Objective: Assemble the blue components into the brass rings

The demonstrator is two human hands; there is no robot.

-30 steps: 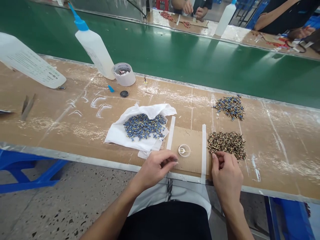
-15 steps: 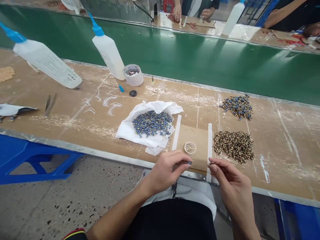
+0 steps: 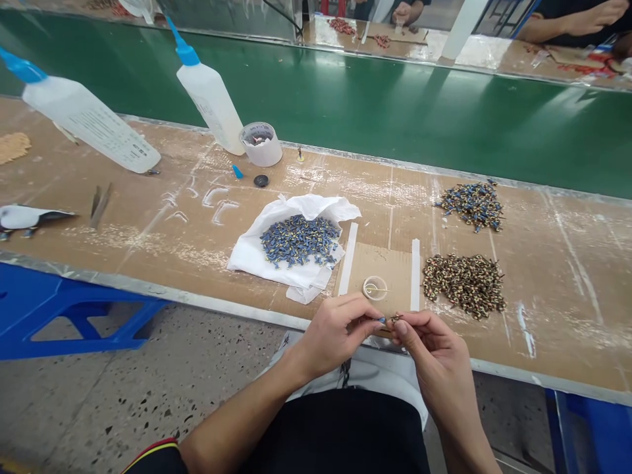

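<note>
So, the left hand pinches a blue piece; at its three o'clock, the right hand pinches a brown piece.

our brown table streaked white, a blue piece and a brownish piece we hold by its near edge, our white cloth under a blue pile flecked yellow, a mottled brown-and-cream pile, a green surface beyond the far edge, our black sleeve striped red and yellow
</note>
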